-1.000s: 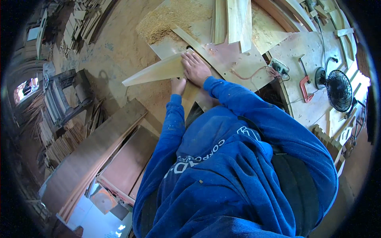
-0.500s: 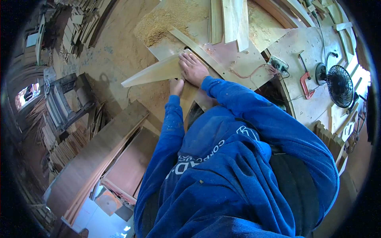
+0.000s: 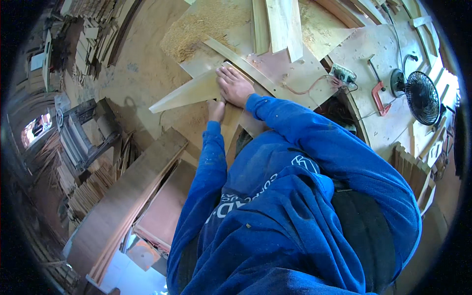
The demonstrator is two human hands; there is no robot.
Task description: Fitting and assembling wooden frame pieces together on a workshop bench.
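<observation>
A pale tapered wooden board [image 3: 184, 92] juts leftward past the edge of the worktable [image 3: 310, 87], narrowing toward its left end. My right hand [image 3: 235, 86] lies on its wider end, fingers stretched forward and pressed flat. Just below, my left hand [image 3: 215, 111] grips the board's near edge with fingers curled; its fingertips are partly hidden under the wood. Beyond my hands, a long narrow wooden strip [image 3: 241, 65] runs diagonally across the tabletop.
Sawdust [image 3: 189, 42] is heaped on the far left of the table. Loose planks [image 3: 284, 27] lie at the far side. To the right are a power socket box [image 3: 342, 74], a red clamp [image 3: 379, 97] and a black fan [image 3: 422, 98]. A large wooden panel [image 3: 125, 196] stands at left.
The whole view has shifted slightly. Both hands keep their places on the tapered board, which shows little or no movement against the table.
</observation>
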